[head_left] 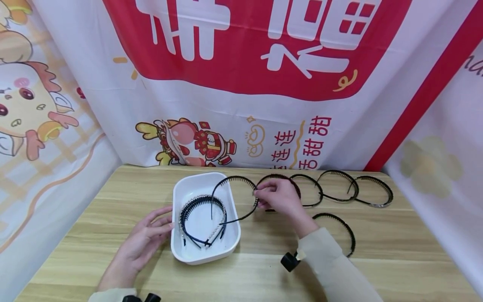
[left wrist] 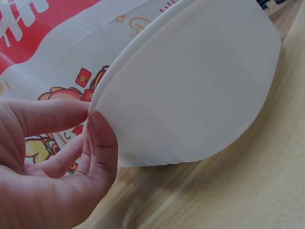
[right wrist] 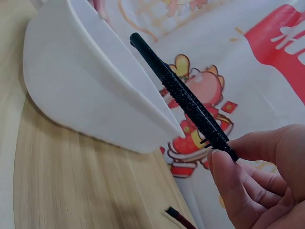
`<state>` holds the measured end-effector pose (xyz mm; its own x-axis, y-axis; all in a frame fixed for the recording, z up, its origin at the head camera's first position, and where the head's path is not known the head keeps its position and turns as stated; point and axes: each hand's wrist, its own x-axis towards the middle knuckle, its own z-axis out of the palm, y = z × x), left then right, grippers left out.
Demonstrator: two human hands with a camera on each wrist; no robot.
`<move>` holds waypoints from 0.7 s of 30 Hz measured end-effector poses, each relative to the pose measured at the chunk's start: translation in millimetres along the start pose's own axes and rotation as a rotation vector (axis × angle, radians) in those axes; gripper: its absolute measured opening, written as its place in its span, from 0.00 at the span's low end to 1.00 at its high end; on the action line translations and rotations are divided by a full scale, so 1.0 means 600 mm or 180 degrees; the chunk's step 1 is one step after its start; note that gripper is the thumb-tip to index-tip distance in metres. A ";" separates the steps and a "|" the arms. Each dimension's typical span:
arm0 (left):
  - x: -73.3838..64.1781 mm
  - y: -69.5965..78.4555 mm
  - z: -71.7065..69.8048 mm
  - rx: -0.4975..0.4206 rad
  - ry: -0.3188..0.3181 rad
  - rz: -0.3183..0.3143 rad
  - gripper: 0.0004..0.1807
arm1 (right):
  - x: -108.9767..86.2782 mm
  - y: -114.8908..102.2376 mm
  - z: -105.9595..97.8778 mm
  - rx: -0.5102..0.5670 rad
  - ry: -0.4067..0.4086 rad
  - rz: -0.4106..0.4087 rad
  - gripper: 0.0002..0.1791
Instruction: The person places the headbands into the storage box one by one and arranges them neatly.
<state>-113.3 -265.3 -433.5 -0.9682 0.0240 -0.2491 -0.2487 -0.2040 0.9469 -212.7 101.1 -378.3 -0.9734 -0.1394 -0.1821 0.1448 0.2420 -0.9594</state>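
Right hand [head_left: 277, 197]: thumb and index finger pinch one band; the right wrist view shows this grip up close.
Held band [right wrist: 195, 112]: black, held up in the air; in the head view its loop overlaps the tray's right rim. That view shows comb teeth inside the curve, while the right wrist view brings out a rough, glittery outer face and a smooth tip.
Left hand [head_left: 145, 239]: fingers loosely bent, tips touching the tray's left side by the rim.
Tray [head_left: 234, 247]: white, on the table [head_left: 264, 277]; only the head view shows its floor, the wrist views its outer walls.
Tray bands: dark toothed ones [head_left: 185, 214] and a pearly one [head_left: 216, 233], overlapping; exact count unclear.
Back row [head_left: 388, 193]: four bands right of the tray, the nearest partly behind the right hand.
Lone band [head_left: 349, 231]: black, in front of the row, partly hidden by the right sleeve [head_left: 324, 251].
Backdrop [head_left: 241, 88]: white cloth printed with red, behind the table.
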 end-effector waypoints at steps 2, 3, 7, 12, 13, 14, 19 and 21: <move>-0.001 0.000 0.000 -0.0008 -0.0001 0.0012 0.26 | 0.005 -0.003 0.013 -0.0084 -0.0028 -0.0027 0.12; -0.001 0.000 0.000 -0.0011 0.0000 0.0016 0.26 | 0.006 -0.005 0.020 -0.0124 -0.0046 -0.0034 0.11; -0.003 0.000 0.000 -0.0039 0.0004 0.0030 0.26 | 0.015 -0.010 0.045 -0.0236 -0.0144 -0.0054 0.11; -0.004 0.000 -0.001 -0.0069 -0.0012 0.0045 0.26 | 0.021 -0.019 0.076 -0.0368 -0.0210 -0.0062 0.10; -0.003 -0.001 -0.001 -0.0070 -0.0020 0.0052 0.26 | 0.022 -0.021 0.082 -0.0416 -0.0211 -0.0075 0.10; -0.003 -0.001 -0.002 -0.0072 -0.0025 0.0058 0.26 | 0.022 -0.024 0.088 -0.0438 -0.0214 -0.0087 0.10; -0.002 -0.003 -0.002 -0.0073 -0.0034 0.0096 0.25 | 0.023 -0.032 0.114 -0.0674 -0.0190 -0.0198 0.07; -0.002 -0.003 0.000 -0.0073 -0.0043 0.0102 0.25 | 0.022 -0.034 0.122 -0.0794 -0.0150 -0.0231 0.06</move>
<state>-111.8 -265.2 -434.8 -0.9760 0.0305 -0.2158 -0.2170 -0.2273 0.9493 -215.2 24.4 -377.1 -0.9694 -0.2081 -0.1300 0.0208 0.4581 -0.8887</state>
